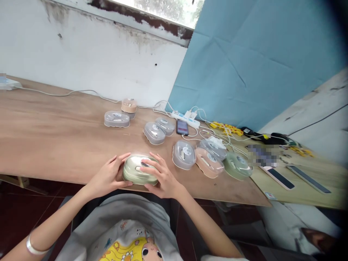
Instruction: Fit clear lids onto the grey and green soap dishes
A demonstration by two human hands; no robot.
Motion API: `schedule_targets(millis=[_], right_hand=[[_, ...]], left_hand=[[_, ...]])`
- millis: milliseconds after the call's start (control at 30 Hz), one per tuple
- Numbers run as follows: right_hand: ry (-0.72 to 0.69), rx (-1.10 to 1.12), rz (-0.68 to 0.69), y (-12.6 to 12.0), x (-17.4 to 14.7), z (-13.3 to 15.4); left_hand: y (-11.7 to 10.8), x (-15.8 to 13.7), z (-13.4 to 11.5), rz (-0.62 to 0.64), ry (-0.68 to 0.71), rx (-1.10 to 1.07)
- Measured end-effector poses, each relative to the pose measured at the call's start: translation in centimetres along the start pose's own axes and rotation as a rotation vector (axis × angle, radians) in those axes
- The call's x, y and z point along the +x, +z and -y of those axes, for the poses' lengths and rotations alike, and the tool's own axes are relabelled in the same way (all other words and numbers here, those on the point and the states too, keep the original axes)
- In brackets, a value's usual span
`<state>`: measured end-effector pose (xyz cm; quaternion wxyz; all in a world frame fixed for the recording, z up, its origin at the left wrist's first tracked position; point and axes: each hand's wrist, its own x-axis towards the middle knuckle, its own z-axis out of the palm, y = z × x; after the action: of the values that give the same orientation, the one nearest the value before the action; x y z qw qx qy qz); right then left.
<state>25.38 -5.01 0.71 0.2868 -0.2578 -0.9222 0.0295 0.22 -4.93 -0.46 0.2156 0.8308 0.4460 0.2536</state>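
Note:
A pale green oval plastic box (137, 177) with a clear, domed lid is at the table's front edge, close to my body. My left hand (110, 175) grips its left end, with the thumb low on the near side and the fingers round the far side. My right hand (164, 177) closes on the right end, and its fingers lie over the lid, partly covering the round sticker. The lid sits on the box. Nearest on the right is a grey box (184, 155) of the same kind, apart from my right hand.
More such boxes stand about: a peach one (209, 163), a green one (237, 166) and several grey ones. Behind them are a power strip (187, 119), white cables and a small phone-like screen (182, 127). Two flat long objects lie at the right; a white wall and blue sheet rise behind.

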Motion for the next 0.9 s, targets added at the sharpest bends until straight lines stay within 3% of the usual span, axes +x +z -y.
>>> schedule_targets(millis=[400, 900], right_hand=[[-0.022, 0.056, -0.094, 0.5, -0.1, -0.1], [-0.008, 0.029, -0.013, 0.4, 0.2, -0.5]], left_hand=[[0.0, -0.1, 0.1, 0.003, 0.034, 0.020], [0.7, -0.2, 1.2, -0.033, 0.006, -0.030]])
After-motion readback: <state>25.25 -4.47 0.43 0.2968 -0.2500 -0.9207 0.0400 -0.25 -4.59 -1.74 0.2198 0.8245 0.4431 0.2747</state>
